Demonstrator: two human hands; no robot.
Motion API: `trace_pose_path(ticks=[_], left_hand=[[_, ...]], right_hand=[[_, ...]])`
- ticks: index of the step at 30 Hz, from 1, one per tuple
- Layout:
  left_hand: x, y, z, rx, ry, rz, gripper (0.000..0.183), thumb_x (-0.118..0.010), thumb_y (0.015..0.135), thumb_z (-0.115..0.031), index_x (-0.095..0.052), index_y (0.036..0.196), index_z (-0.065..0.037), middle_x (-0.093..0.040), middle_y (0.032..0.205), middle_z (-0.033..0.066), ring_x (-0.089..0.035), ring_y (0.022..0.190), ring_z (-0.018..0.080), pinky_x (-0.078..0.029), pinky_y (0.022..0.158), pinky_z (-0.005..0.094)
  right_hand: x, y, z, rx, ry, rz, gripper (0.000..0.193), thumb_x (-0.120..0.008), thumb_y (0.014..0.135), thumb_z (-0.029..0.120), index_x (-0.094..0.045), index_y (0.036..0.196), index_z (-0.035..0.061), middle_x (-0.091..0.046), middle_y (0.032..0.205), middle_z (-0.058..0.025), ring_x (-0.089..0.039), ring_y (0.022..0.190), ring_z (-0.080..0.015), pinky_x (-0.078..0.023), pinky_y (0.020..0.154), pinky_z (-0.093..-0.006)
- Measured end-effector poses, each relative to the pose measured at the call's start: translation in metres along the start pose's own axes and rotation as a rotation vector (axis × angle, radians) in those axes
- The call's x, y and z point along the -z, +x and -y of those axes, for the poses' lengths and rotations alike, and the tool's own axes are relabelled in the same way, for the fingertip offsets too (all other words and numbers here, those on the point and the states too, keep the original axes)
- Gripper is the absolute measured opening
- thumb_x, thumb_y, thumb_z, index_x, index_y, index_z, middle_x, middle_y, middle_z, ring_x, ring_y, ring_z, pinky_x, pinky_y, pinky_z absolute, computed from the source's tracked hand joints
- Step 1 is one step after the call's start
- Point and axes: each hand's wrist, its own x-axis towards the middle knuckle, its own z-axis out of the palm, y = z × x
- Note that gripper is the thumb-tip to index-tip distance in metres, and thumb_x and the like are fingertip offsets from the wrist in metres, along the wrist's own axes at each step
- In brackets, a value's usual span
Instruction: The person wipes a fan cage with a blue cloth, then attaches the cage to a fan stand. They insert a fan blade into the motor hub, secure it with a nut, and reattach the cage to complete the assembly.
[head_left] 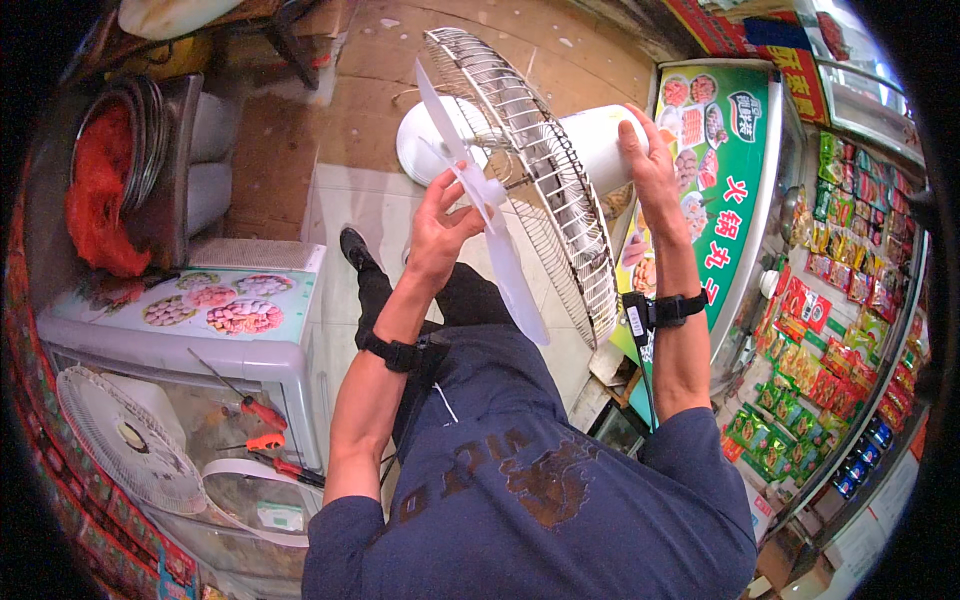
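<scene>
An electric fan without its front grille is tilted in front of me, its wire rear guard (560,170) turned edge-on. My right hand (652,165) is wrapped round the white motor housing (597,140) behind the guard. On the other side, my left hand (440,228) pinches the pale fan blade (515,285) close to its hub, fingertips on the near face. Beyond the blades shows the fan's round white base (420,140), partly hidden by the blade and guard.
At left, a white chest freezer (300,350) bears a detached front grille (125,435), a white ring (235,467), a red-handled screwdriver (262,412) and an orange-handled tool (265,442). A green-topped freezer (740,215) and racks of snack packets (820,370) stand at right.
</scene>
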Motion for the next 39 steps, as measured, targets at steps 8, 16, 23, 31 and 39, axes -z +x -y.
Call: trace_pose_path(ticks=[8,16,23,31,39], left_hand=[[0.005,-0.006,0.01,-0.023,0.054,-0.059,0.086,-0.086,0.087,-0.009,-0.04,0.159,-0.003,-0.062,0.138,0.0102,-0.066,0.118,0.0189,-0.057,0.097,0.0336],[0.021,-0.013,0.028,-0.127,-0.118,0.11,0.089,-0.087,0.081,0.0,-0.039,0.156,-0.006,-0.054,0.151,0.0148,-0.061,0.131,0.0257,-0.056,0.107,0.0413],[0.015,-0.007,0.02,-0.198,0.07,0.11,0.096,-0.089,0.075,0.003,-0.041,0.156,-0.012,-0.041,0.163,0.0112,-0.052,0.143,0.0274,-0.05,0.115,0.0455],[0.019,-0.003,0.015,-0.179,0.163,0.095,0.089,-0.086,0.075,0.003,-0.043,0.152,-0.009,-0.034,0.163,0.0086,-0.051,0.144,0.0259,-0.049,0.115,0.0471],[0.027,-0.01,0.012,-0.083,0.05,0.046,0.092,-0.089,0.073,0.002,-0.044,0.153,-0.01,-0.039,0.16,0.0079,-0.052,0.142,0.0249,-0.052,0.111,0.0451]], right_hand=[[-0.002,-0.003,-0.006,0.031,0.014,-0.004,0.065,-0.073,0.101,0.046,-0.059,0.147,0.0027,-0.071,0.124,-0.0116,-0.067,0.109,-0.0191,-0.053,0.098,-0.0336],[-0.003,-0.012,-0.005,0.015,0.069,0.012,0.063,-0.071,0.103,0.043,-0.056,0.149,0.0025,-0.069,0.129,-0.0127,-0.065,0.115,-0.0196,-0.052,0.101,-0.0329],[0.0,-0.012,-0.003,-0.072,0.029,-0.03,0.059,-0.067,0.106,0.039,-0.055,0.152,0.0036,-0.066,0.135,-0.0123,-0.062,0.121,-0.018,-0.047,0.106,-0.032],[-0.003,-0.018,-0.002,-0.143,0.151,-0.047,0.06,-0.061,0.109,0.036,-0.048,0.157,0.0016,-0.063,0.144,-0.0125,-0.059,0.13,-0.0191,-0.044,0.112,-0.033],[-0.001,-0.018,0.001,-0.101,0.076,0.008,0.07,-0.065,0.106,0.046,-0.048,0.156,0.0013,-0.062,0.145,-0.0127,-0.059,0.13,-0.0207,-0.044,0.112,-0.0345]])
